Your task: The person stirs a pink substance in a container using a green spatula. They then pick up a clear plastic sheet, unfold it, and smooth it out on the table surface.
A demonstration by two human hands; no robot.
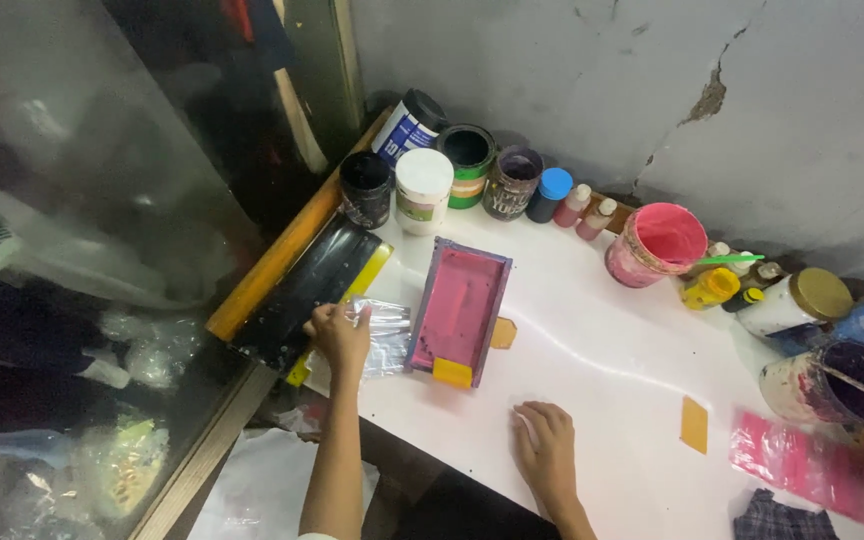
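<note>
My left hand (pixel 340 335) pinches the edge of a crumpled clear plastic sheet (pixel 384 335) lying on the white table (pixel 592 340). Just to its right stands a small framed printing screen (pixel 459 308) coated in pink ink, with a yellow tab at its near end. A black squeegee with a yellow blade (pixel 314 290) lies right behind my left hand at the table's left edge. My right hand (pixel 545 445) rests flat on the table near the front edge, palm down, holding nothing.
Several ink pots and small bottles line the back wall, among them an open pink ink tub (pixel 657 243) and a dark purple jar (pixel 837 380) at right. A yellow card (pixel 694 424) and pink-smeared plastic (pixel 812 465) lie at right. Bagged clutter fills the left.
</note>
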